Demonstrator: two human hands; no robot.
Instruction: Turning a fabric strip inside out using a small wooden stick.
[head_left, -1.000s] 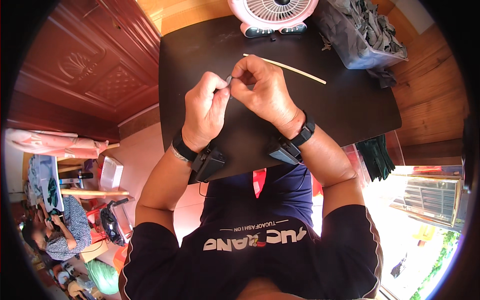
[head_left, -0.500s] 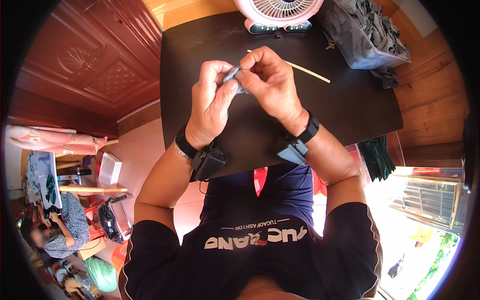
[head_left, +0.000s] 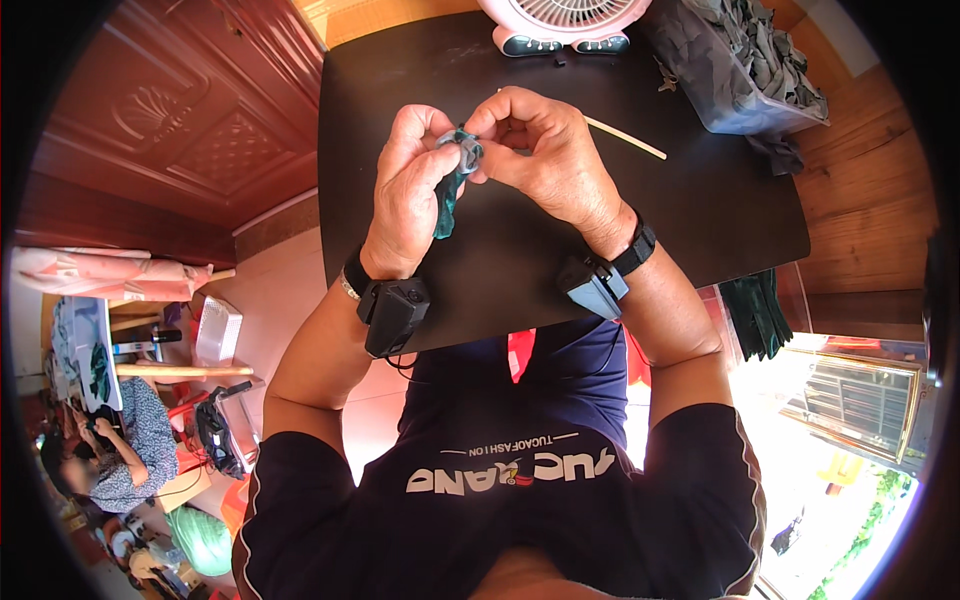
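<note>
Left hand: left hand (head_left: 412,190) raised above the table, fingers closed on the dark green strip, thumb and forefinger pinching its upper end.
Right hand: right hand (head_left: 545,150) just beside the left, fingers narrow, pinching the bunched grey-green top of the same strip.
Dark green strip: dark green strip (head_left: 447,200), soft and narrow, held between both hands over the middle of the table; its lower end hangs down along the left palm.
Table: table (head_left: 700,215), black, matt, rectangular, set against a wooden wall.
Thin stick: thin stick (head_left: 625,138), pale, lying on the table right of the hands, partly hidden behind the right hand.
Fan: pink fan (head_left: 565,15) with white feet at the far edge of the table, cut off by the rim of the view.
Clear bag: clear bag (head_left: 735,65), at the far right corner of the table, filled with grey-green pieces.
Wrist devices: black box (head_left: 395,312) strapped to the left wrist; grey box (head_left: 592,288) on a black band at the right wrist.
Dark green bundle: dark green bundle (head_left: 757,312) below the table's right edge.
Door: carved reddish-brown door (head_left: 190,120), left of the table.
</note>
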